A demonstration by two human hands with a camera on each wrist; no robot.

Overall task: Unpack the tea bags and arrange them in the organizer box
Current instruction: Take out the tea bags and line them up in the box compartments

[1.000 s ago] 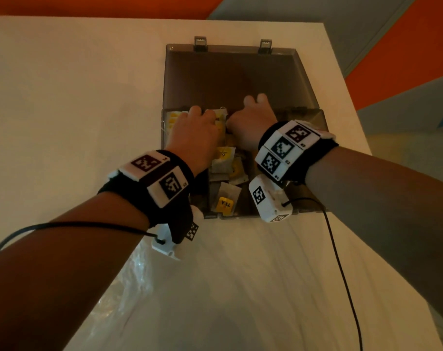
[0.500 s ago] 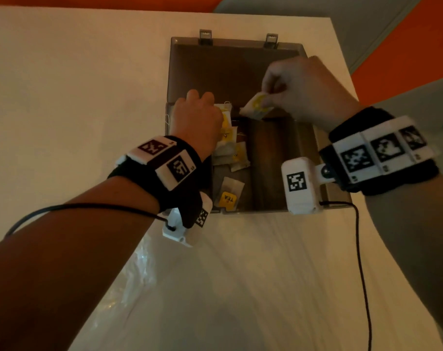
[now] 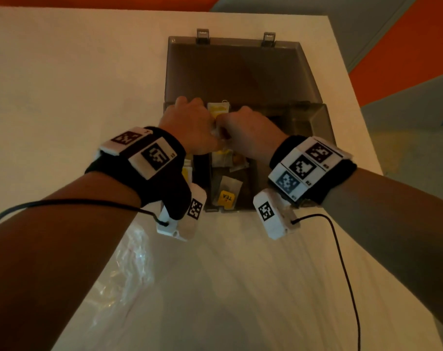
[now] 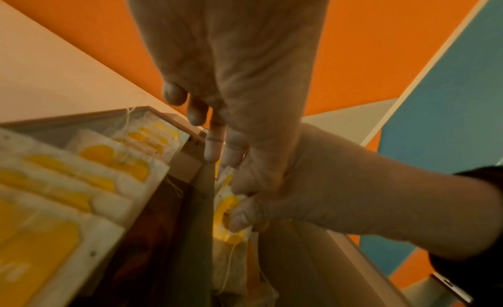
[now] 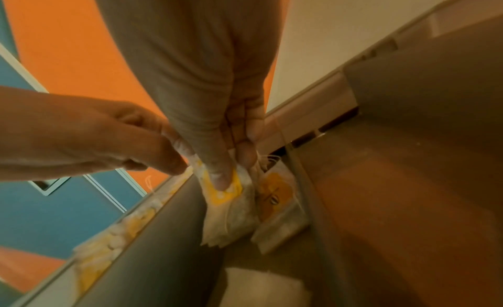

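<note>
Head view, nearest first: crinkled clear plastic wrap (image 3: pixel 129 269) on the white table (image 3: pixel 63 84), by the left forearm. Beyond it, organizer box (image 3: pixel 316 127), smoky grey, lid (image 3: pixel 235 69) flung back flat. Loose sachet marked TEA (image 3: pixel 226 196) in the near middle compartment. Farther in, left hand (image 3: pixel 190 127) and right hand (image 3: pixel 248 130) close together over the middle divider. Right hand pinching a tea bag (image 5: pixel 226 195) between thumb and fingers, lowered into the middle compartment. Left hand fingers curled beside it; grip on the bag impossible to tell. Row of upright tea bags (image 4: pixel 90 174) in the left compartment.
</note>
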